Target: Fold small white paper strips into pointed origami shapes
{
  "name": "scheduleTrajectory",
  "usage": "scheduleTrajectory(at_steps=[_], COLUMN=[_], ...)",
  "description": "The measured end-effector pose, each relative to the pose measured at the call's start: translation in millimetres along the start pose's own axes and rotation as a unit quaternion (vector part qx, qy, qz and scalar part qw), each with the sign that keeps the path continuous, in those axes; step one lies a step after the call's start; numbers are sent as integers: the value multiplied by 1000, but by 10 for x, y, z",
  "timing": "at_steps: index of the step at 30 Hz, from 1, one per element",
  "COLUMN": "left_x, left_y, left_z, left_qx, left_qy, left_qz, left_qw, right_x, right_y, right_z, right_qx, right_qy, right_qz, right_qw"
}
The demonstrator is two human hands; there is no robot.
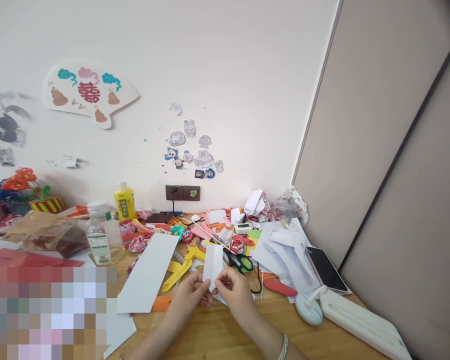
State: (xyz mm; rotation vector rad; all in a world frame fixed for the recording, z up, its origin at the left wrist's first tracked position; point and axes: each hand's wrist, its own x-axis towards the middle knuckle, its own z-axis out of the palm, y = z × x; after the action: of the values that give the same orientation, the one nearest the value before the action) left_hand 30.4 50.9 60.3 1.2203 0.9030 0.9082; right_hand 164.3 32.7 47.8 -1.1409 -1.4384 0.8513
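Observation:
A small strip of white paper with a lengthwise crease stands upright between my hands, above the table's front part. My left hand pinches its lower left edge between thumb and fingers. On the lower right edge, my right hand pinches it too, with a bracelet on that wrist. Black-handled scissors lie just behind my right hand. A long white sheet lies flat to the left of my left hand, near a folded yellow paper piece.
Behind my hands is a heap of coloured paper scraps. To the right are loose white sheets, a tablet and a white desk lamp. A clear jar and a yellow bottle stand at left. A blurred patch hides the lower left.

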Motion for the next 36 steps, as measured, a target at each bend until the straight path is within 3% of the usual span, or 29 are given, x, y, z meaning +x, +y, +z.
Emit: scheduleTrajectory(at_steps=[12,21,24,30,36], left_x=[-64,-28,-17,-54,-47], left_y=[46,0,-18,30,7], left_z=[89,23,11,77,101], left_qx=[59,46,30,58,38], left_qy=[17,-12,-19,20,6], left_qz=[46,43,36,46,45], left_qw=[997,998,999,997,998], right_x=[-14,15,14,0,-25], right_y=[46,108,142,184,175], right_z=[32,12,5,33,64], right_qx=[-57,68,61,78,70], right_qy=[25,-7,-9,-39,-30], right_qz=[-24,-25,-37,-16,-26], right_qw=[998,997,997,996,997])
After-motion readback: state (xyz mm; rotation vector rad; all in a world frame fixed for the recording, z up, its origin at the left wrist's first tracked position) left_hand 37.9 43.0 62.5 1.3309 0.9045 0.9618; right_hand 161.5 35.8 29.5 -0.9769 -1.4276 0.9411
